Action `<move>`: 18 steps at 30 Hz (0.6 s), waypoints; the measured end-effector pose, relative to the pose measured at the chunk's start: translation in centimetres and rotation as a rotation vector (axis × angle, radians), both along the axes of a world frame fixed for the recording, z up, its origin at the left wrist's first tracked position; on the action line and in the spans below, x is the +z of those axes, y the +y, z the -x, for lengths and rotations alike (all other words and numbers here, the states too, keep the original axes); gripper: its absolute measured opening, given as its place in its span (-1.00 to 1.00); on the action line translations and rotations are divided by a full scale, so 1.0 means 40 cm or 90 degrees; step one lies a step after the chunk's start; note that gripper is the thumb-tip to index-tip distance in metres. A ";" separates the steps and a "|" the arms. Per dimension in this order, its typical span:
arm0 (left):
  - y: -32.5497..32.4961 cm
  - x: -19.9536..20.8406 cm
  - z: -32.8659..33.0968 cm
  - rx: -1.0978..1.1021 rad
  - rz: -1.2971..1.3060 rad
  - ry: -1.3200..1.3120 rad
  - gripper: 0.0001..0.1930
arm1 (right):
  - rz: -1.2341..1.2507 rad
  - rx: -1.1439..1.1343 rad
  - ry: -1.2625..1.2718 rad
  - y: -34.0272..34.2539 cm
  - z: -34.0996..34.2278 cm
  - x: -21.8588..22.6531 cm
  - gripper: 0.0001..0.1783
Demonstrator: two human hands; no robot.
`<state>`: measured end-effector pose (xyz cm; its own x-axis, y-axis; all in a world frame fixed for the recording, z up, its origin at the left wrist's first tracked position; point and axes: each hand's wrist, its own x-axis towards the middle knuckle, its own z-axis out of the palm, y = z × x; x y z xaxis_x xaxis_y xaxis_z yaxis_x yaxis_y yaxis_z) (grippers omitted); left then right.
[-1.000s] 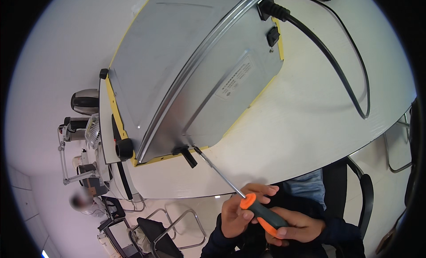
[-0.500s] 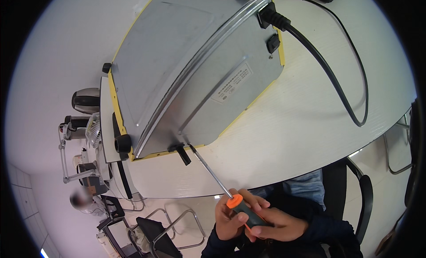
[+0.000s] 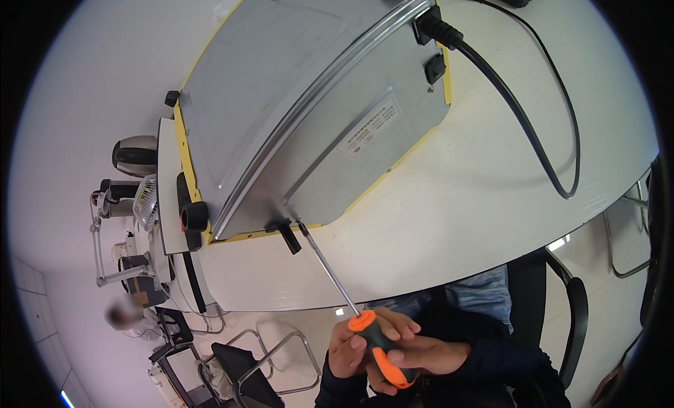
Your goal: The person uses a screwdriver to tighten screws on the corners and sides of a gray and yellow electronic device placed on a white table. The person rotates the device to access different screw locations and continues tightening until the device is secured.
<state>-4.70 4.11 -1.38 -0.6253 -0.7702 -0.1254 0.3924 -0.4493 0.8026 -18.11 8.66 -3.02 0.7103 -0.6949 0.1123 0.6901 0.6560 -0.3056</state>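
A screwdriver (image 3: 390,362) with a dark and orange handle slants up from my lap. Its steel shaft crosses the table edge, and the dark tip meets the lower corner of a grey metal case (image 3: 309,155), where a small screw would be too tiny to make out. My left hand (image 3: 347,352) is closed round the handle near its orange collar. From the other side, my right hand (image 3: 432,353) wraps the handle, thumb lying over the orange patch. Just left of the tip, a black peg (image 3: 288,238) sticks out of the case.
The yellow-edged case stands on a white table (image 3: 463,204). A thick black power cord (image 3: 519,117) loops from its plug, below which sits a black switch (image 3: 434,69). Chairs (image 3: 242,373) stand beyond the table edge. A person (image 3: 133,318) sits at the far left.
The screwdriver handle has turned, so its orange patch now faces up. Both hands have shifted slightly left with it, and the tip stays at the case corner.
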 end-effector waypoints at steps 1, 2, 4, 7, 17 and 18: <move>-0.008 0.000 -0.002 -0.010 0.027 -0.012 -0.59 | -0.009 0.030 -0.015 0.000 -0.001 -0.002 -0.52; -0.013 0.001 -0.002 -0.020 0.054 -0.025 -0.59 | -0.031 0.037 0.005 -0.002 0.003 0.003 -0.54; -0.014 -0.002 0.002 -0.001 0.058 -0.017 -0.60 | -0.080 0.048 0.047 -0.007 0.018 0.023 -0.59; -0.016 -0.001 0.010 0.035 0.036 0.012 -0.70 | 0.001 -0.068 0.201 0.007 0.025 0.052 -0.64; -0.025 0.019 0.033 0.079 0.046 -0.009 -0.74 | 0.153 -0.074 0.328 0.011 0.029 0.057 -0.56; -0.026 0.020 0.032 0.069 0.073 -0.011 -0.69 | 0.117 -0.056 0.267 0.014 0.027 0.053 -0.57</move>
